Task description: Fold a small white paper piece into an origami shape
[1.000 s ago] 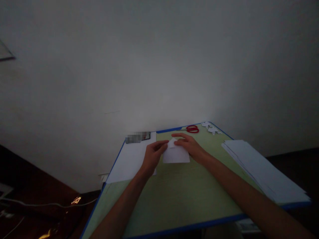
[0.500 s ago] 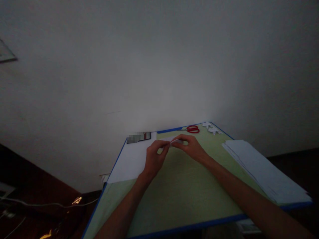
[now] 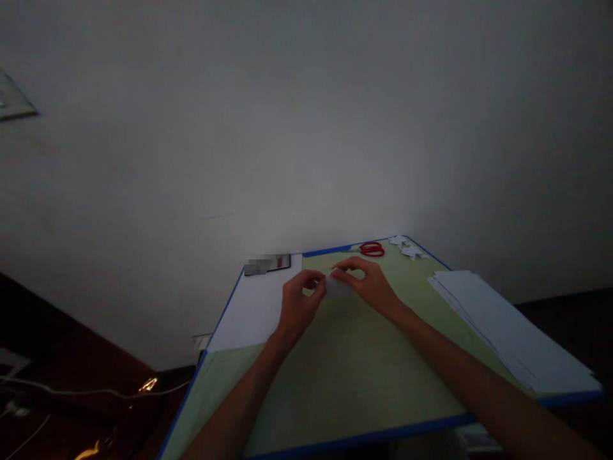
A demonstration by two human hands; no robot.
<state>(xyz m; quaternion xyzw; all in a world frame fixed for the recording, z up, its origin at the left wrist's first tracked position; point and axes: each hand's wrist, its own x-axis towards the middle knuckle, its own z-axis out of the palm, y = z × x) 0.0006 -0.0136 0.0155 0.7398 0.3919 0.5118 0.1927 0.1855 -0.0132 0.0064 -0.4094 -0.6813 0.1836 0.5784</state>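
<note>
Both my hands meet over the far middle of a green table (image 3: 345,377) with a blue edge. My left hand (image 3: 297,305) pinches the left side of a small folded white paper (image 3: 336,287). My right hand (image 3: 370,286) curls over the paper's right side, fingers pressed on it. The paper is mostly hidden by my fingers and looks lifted slightly off the table.
A white sheet (image 3: 249,310) lies at the table's left, with a dark flat device (image 3: 268,263) behind it. Red scissors (image 3: 371,249) and white paper scraps (image 3: 407,248) lie at the far edge. A stack of white sheets (image 3: 502,326) covers the right side. Cables (image 3: 71,391) run over the floor at left.
The paper lay flat as a larger rectangle a second ago. Both hands have since folded it smaller and raised it between the fingertips.
</note>
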